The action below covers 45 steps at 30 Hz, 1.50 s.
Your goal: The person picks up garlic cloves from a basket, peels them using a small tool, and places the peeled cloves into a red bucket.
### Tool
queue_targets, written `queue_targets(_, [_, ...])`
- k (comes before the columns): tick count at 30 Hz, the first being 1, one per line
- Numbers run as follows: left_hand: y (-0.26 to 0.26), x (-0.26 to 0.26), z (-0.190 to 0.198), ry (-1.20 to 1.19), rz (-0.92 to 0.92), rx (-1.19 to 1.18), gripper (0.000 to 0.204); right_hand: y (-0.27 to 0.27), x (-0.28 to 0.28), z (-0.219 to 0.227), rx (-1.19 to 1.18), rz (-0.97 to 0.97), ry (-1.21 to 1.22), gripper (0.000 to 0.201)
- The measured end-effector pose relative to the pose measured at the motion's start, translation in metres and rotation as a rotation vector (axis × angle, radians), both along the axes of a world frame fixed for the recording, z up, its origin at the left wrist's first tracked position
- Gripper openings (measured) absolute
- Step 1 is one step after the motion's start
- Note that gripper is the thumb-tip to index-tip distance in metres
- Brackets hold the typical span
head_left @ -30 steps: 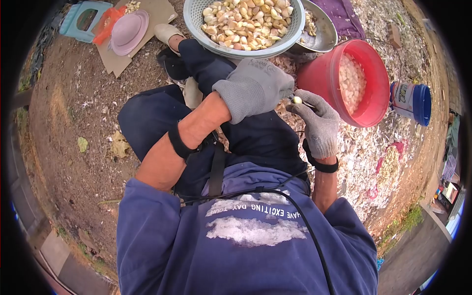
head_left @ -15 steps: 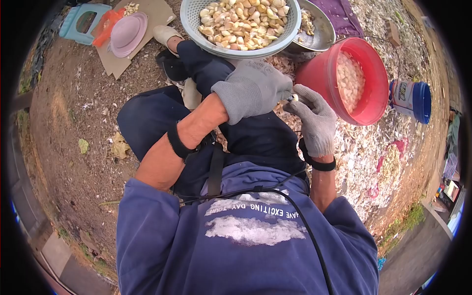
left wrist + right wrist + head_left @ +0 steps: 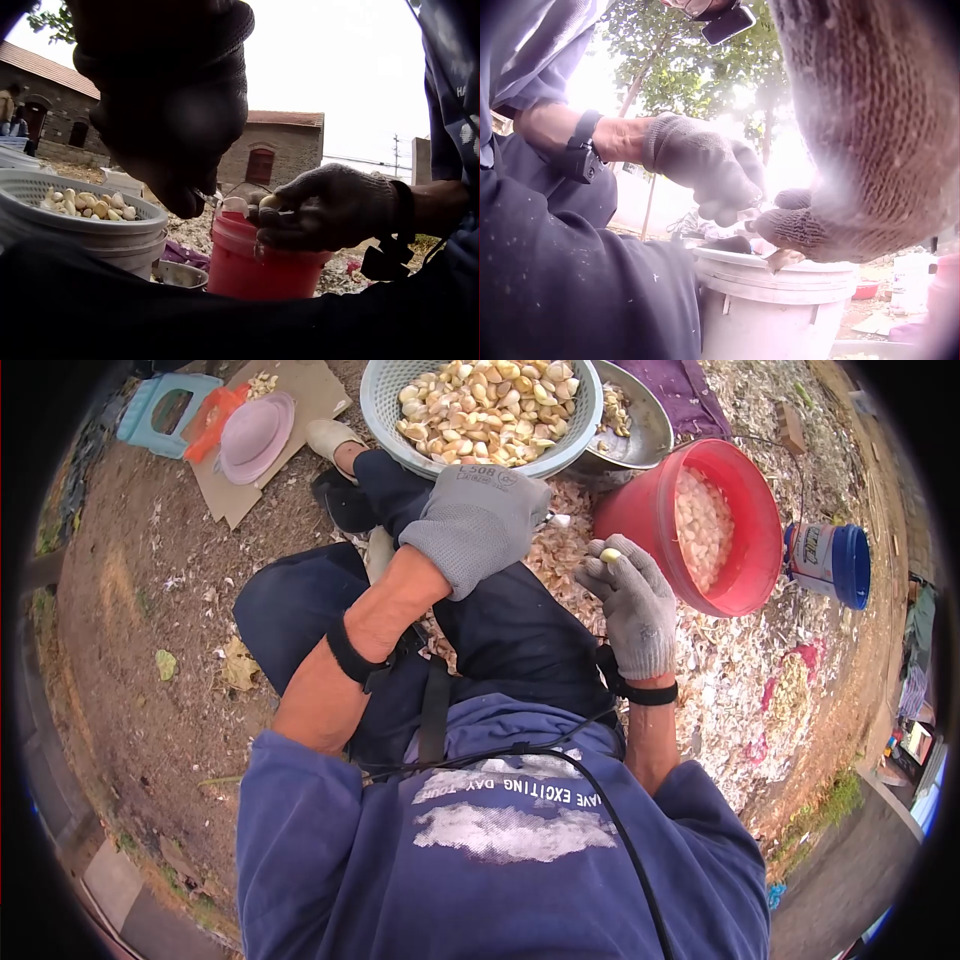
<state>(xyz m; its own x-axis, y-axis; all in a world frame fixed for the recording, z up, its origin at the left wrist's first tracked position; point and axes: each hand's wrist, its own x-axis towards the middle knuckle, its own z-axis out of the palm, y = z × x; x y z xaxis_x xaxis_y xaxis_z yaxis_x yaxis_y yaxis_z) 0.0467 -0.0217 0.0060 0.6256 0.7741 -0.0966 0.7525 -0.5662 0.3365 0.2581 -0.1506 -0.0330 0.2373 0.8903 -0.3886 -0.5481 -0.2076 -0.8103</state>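
In the head view my left hand, in a grey glove, curls round a small knife whose short metal tip pokes out beyond the fingers. A whitish scrap sits at that tip; the handle is hidden in the fist. My right hand, also gloved, pinches a pale yellow-green garlic clove between thumb and fingertips. The left wrist view shows the same garlic clove by the right thumb, with the thin knife blade to its left. A gap separates the hands in the head view.
A grey basket heaped with unpeeled cloves stands ahead. Beside it are a metal bowl and a tilted red bucket of pale cloves. A blue-and-white tub lies farther right. Skins litter the ground.
My left hand has drawn away from the right, to the left, with the knife and a whitish scrap at its tip. The clove now shows plainly on the right fingertips.
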Motion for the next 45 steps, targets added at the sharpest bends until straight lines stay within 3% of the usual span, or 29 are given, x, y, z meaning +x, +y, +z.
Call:
queue_targets(5, [0.001,-0.002,-0.001,-0.026,-0.022,0.017,0.024,0.003,0.027,0.000,0.084,-0.056,0.021,0.032])
queue_targets(10, [-0.001,-0.006,-0.006,-0.052,-0.077,0.090,0.022,0.017,0.089,0.006,0.155,-0.133,-0.073,0.030])
queue_targets(16, [-0.004,-0.010,-0.003,-0.112,-0.103,0.074,0.012,0.039,0.188,-0.018,0.048,-0.322,-0.520,0.034])
queue_targets(19, [-0.005,-0.011,0.004,-0.078,-0.082,0.050,0.011,0.037,0.222,-0.040,0.091,-0.365,-0.581,0.030])
queue_targets(24, [-0.006,-0.011,0.008,-0.067,-0.103,-0.043,0.014,0.039,0.185,-0.016,0.106,-0.230,-0.470,0.027])
queue_targets(26, [-0.004,-0.014,0.007,-0.546,-0.150,-0.249,0.019,0.049,0.139,0.014,0.119,-0.157,-0.437,0.027])
queue_targets(27, [-0.003,-0.013,0.010,-0.669,-0.152,-0.386,0.022,0.055,0.116,0.028,0.129,-0.070,-0.441,0.027])
queue_targets(28, [-0.005,-0.011,0.006,-0.668,-0.150,-0.388,0.022,0.061,0.098,0.035,0.138,0.015,-0.445,0.026])
queue_targets(30, [-0.010,-0.010,0.003,-0.209,-0.039,0.008,0.024,0.076,0.078,0.037,0.056,0.096,-0.509,0.024])
queue_targets(32, [-0.013,-0.011,0.003,-0.239,-0.033,-0.064,0.022,0.088,0.063,0.038,0.273,0.556,-1.716,0.024])
queue_targets(37, [-0.016,-0.014,0.005,-0.212,-0.089,-0.043,0.014,0.138,0.028,0.029,0.332,0.443,-1.538,0.023])
queue_targets(39, [-0.016,-0.012,0.005,-0.210,-0.098,-0.048,0.013,0.162,0.013,0.025,0.503,0.467,-1.704,0.019])
queue_targets(43, [-0.013,-0.012,0.004,-0.203,-0.107,-0.041,0.013,0.210,0.000,-0.010,0.549,0.600,-1.836,0.016])
queue_targets(45, [-0.012,-0.013,0.006,-0.191,-0.101,-0.035,0.013,0.227,-0.010,-0.018,0.575,0.733,-2.024,0.014])
